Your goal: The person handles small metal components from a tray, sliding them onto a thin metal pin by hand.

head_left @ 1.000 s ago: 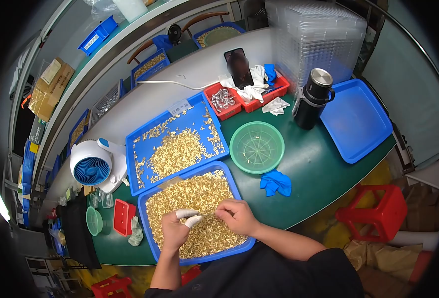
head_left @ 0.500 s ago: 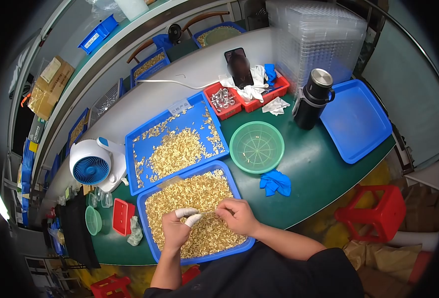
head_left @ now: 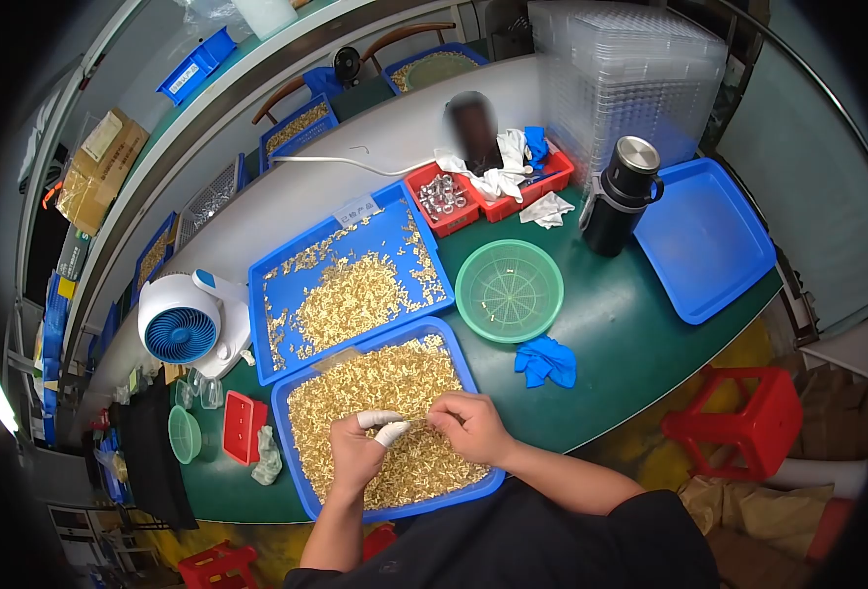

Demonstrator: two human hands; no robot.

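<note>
Over the near blue tray (head_left: pixel 282 442), which is full of small gold-coloured metal parts (head_left: pixel 375 383), my two hands are close together. White covers wrap the thumb and a finger of my left hand (head_left: pixel 360 447), and these pinch small gold parts (head_left: pixel 409 422). The bare fingertips of my right hand (head_left: pixel 465 427) close on the other end of the same small parts; their exact number and shape cannot be made out. Beyond lies a second blue tray (head_left: pixel 262 344) with a looser pile of gold parts (head_left: pixel 351 299).
A green sieve (head_left: pixel 510 292) and a blue glove (head_left: pixel 546 361) lie right of the trays. Farther back are red bins (head_left: pixel 441 199), a black flask (head_left: pixel 616 201), an empty blue tray (head_left: pixel 704 240) and stacked clear trays (head_left: pixel 630 79). A white fan (head_left: pixel 184 319) stands left.
My left hand has shifted slightly right, closer to my right hand. My right hand has hardly moved, and both keep their pinch.
</note>
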